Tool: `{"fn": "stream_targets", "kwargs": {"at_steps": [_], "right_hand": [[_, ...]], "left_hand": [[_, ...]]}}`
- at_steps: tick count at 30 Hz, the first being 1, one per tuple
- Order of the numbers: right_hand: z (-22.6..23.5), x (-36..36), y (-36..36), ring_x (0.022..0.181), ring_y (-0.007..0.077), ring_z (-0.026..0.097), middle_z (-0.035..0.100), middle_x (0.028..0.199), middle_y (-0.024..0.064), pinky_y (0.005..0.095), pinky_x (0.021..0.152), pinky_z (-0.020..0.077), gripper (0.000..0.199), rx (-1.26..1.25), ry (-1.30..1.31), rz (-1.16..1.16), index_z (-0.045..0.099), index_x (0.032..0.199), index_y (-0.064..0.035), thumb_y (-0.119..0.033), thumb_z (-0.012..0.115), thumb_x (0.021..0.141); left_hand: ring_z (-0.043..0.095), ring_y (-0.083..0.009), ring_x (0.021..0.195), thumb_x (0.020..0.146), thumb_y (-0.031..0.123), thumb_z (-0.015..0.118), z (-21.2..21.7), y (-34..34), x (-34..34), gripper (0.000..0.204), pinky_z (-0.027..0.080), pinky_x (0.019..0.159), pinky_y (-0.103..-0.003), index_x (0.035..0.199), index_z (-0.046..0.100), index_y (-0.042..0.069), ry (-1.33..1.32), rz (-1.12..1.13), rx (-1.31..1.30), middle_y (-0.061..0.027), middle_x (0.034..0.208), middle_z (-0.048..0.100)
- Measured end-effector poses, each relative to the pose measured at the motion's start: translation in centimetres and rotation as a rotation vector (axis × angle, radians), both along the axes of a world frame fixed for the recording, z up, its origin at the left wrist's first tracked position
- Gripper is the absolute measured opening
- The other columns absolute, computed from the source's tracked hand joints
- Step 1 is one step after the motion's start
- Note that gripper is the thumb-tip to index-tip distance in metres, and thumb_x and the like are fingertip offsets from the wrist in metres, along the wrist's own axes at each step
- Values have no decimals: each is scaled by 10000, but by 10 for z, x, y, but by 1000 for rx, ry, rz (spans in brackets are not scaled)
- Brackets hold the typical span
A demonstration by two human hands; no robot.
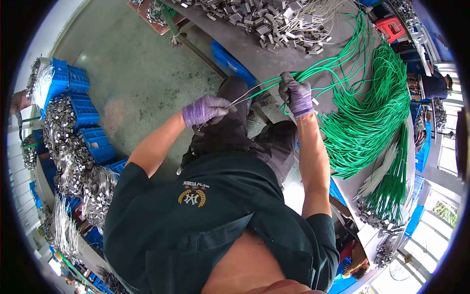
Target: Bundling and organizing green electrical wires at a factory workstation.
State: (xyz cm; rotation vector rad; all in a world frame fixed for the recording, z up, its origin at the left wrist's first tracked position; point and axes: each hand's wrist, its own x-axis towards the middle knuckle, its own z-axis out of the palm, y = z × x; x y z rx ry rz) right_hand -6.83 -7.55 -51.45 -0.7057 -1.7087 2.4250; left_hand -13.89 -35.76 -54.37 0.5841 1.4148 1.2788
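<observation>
Wires (240,99) pinched by left fingers (220,112); green cables (265,89) gripped by right fingers (285,87); green bundle (377,115) laid on surface (289,62), toward right edge.

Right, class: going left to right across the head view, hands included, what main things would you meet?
Column of blue crates → gloved left hand → silver wire ends → gloved right hand → large heap of green wires → person in dark clothing.

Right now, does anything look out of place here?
Nothing looks plainly spilled or damaged. A few green strands loop away from the big green bundle toward the heap of grey pieces, looking slightly untidy.
</observation>
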Motion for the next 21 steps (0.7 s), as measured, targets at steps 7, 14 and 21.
{"fn": "stream_targets", "kwargs": {"at_steps": [7,14,21], "right_hand": [[11,-4,12,359,120,418,482,504,51,232,332,273,244,165,-11,-81,550,668,-11,-177,606,838],[-1,-8,4,367,108,443,525,536,40,227,331,289,265,205,-113,19,563,667,-35,-231,634,831],[-20,3,-63,382,109,485,553,544,44,224,352,350,232,117,-151,118,586,670,-28,-192,652,821]], "left_hand": [[553,-88,631,834,213,587,-12,-1,2,398,470,580,-221,1190,532,43,14,25,214,-42,769,620],[491,-108,417,879,313,545,-26,4,38,293,361,360,-203,995,563,44,-178,693,112,-45,650,564],[533,-119,464,884,340,542,-22,20,26,311,393,375,-215,1020,569,61,-283,719,151,-41,679,569]]}}
